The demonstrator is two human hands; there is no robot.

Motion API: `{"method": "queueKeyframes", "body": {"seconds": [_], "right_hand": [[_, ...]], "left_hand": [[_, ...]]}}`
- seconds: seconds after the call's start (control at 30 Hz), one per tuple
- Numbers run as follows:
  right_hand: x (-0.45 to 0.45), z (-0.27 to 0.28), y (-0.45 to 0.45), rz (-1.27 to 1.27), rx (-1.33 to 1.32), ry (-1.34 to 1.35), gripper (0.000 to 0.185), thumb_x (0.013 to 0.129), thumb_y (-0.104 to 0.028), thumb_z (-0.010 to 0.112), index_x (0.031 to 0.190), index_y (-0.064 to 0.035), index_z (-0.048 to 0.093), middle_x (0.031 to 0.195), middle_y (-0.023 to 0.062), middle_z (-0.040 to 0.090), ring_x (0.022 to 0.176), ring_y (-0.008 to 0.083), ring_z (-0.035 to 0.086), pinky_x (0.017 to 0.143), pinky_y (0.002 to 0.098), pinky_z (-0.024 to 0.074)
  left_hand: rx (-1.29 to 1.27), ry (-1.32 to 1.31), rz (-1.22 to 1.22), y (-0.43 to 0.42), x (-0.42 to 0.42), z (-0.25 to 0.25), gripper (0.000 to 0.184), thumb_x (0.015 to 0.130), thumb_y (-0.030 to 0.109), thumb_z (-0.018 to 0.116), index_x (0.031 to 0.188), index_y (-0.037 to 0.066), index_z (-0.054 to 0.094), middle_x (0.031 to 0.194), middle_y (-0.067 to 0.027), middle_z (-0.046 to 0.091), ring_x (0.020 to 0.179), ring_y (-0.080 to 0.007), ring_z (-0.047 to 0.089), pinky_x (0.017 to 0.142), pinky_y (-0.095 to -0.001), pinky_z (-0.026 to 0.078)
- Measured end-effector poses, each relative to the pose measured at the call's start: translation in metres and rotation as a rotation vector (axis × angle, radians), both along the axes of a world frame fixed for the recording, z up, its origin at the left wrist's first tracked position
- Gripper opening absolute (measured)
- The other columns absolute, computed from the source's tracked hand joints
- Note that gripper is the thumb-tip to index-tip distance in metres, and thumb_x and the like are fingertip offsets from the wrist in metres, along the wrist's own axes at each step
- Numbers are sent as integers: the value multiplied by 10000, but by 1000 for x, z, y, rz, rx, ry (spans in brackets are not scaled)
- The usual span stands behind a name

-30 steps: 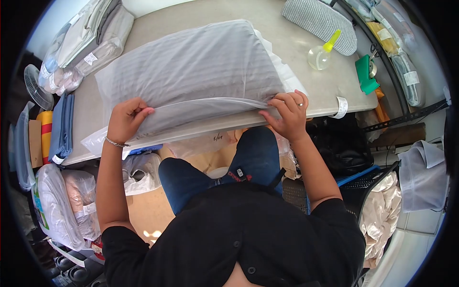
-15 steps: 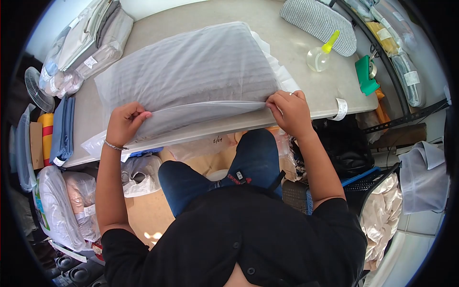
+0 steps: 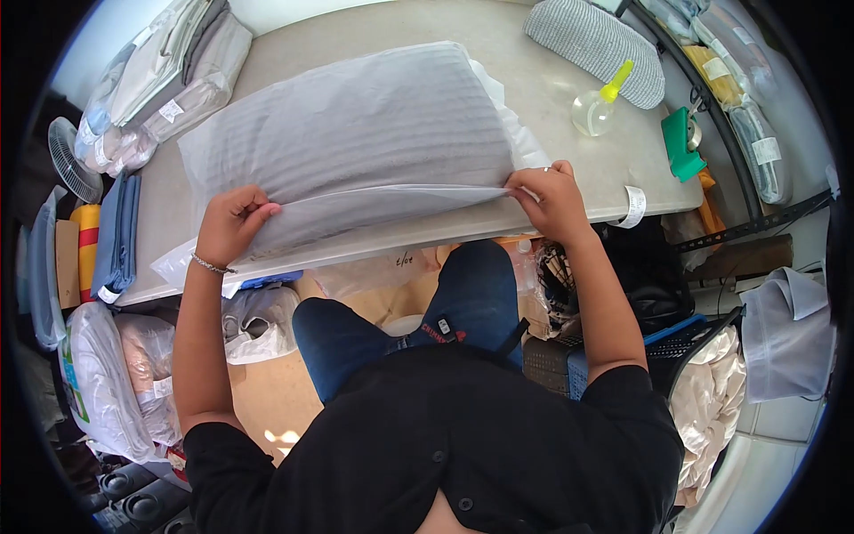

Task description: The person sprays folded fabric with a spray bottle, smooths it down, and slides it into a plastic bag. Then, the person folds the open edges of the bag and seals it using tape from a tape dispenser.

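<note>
A translucent plastic bag (image 3: pixel 356 120) lies across the front of the table, with a folded grey, striped cloth showing through it. Along its near side, a strip of the plastic is turned up into a long fold. My left hand (image 3: pixel 233 231) pinches the left end of that fold between thumb and fingers. At the other end, my right hand (image 3: pixel 550 198) grips the fold the same way, close to the bag's right corner. White plastic sticks out beyond the bag's right side. The fold's underside is hidden from view.
On the table (image 3: pixel 294 27) are a spray bottle (image 3: pixel 594 111) with a yellow top, a green tape dispenser (image 3: pixel 680 147) and a grey knitted roll (image 3: pixel 596 49). Bagged textiles (image 3: pixel 169 84) are stacked at the left. A metal rack (image 3: pixel 747 178) stands at the right.
My right hand has shifted slightly to the right along the fold. My left hand has barely moved, and both keep their pinch on the plastic.
</note>
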State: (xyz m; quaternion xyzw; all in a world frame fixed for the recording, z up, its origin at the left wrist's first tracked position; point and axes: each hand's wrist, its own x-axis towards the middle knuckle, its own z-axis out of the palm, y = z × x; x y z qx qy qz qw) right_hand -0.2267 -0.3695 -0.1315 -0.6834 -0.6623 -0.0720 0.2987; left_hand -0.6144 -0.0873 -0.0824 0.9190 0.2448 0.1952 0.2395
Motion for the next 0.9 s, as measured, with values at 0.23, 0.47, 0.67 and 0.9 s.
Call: {"method": "queueKeyframes", "body": {"seconds": [0.23, 0.47, 0.67, 0.9], "right_hand": [[-11, -5, 2, -151, -41, 187, 42, 832, -143, 700, 865, -151, 675, 781, -10, 696, 646, 200, 547, 828, 333, 313], [-24, -8, 5, -201, 191, 77, 91, 803, -222, 758, 782, -166, 690, 739, -39, 656, 727, 161, 527, 854, 374, 290], [-2, -15, 12, -151, 106, 215, 104, 766, -239, 796, 756, -164, 725, 683, -27, 609, 687, 153, 484, 876, 364, 267], [-6, -18, 15, -257, 165, 246, 153, 738, -264, 822, 747, -154, 715, 645, -28, 587, 677, 140, 489, 907, 373, 272]], "left_hand": [[-13, -4, 14, -4, 1, 3, 224, 852, 104, 746, 770, -2, 567, 596, -52, 516, 547, -104, 413, 526, -255, 373], [3, -4, -1, -1, 1, 0, 235, 847, 121, 755, 762, 8, 568, 582, -55, 499, 530, -114, 397, 508, -268, 354], [15, -22, 11, -2, 3, 0, 245, 844, 132, 759, 753, 13, 564, 569, -56, 482, 521, -121, 391, 505, -273, 350], [31, 2, 25, -1, 4, 0, 251, 835, 126, 764, 738, 22, 558, 558, -48, 468, 516, -117, 384, 500, -274, 344]]}}
